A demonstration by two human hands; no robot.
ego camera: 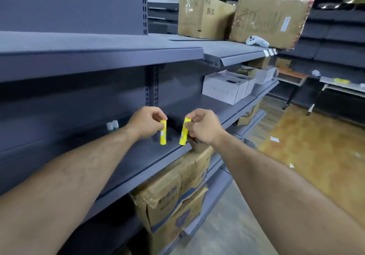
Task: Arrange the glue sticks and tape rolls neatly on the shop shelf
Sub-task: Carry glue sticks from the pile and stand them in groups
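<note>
- Shelving: one grey-blue metal run, several tiers. The middle shelf (138, 156) is the working surface.
- Room: a shop aisle with a wood-look floor (316, 146) and more grey shelving opposite.
- Cardboard boxes: two on the top tier, one plain (203, 15) and one taped (270, 21). A worn stack (171, 195) sits below the middle shelf; its count is unclear.
- White cartons (223, 89): a group farther along the middle shelf, at least two.
- Hands: two. The left hand (146, 123) pinches the top of the left glue stick (163, 134). The right hand (203, 128) pinches the top of the right glue stick (183, 134).
- Glue sticks: two, yellow, side by side but apart, at the shelf's front edge. The left is upright and the right slightly tilted. Contact with the shelf cannot be confirmed.
- White-capped items (112, 125): two, touching, at the shelf's back.
</note>
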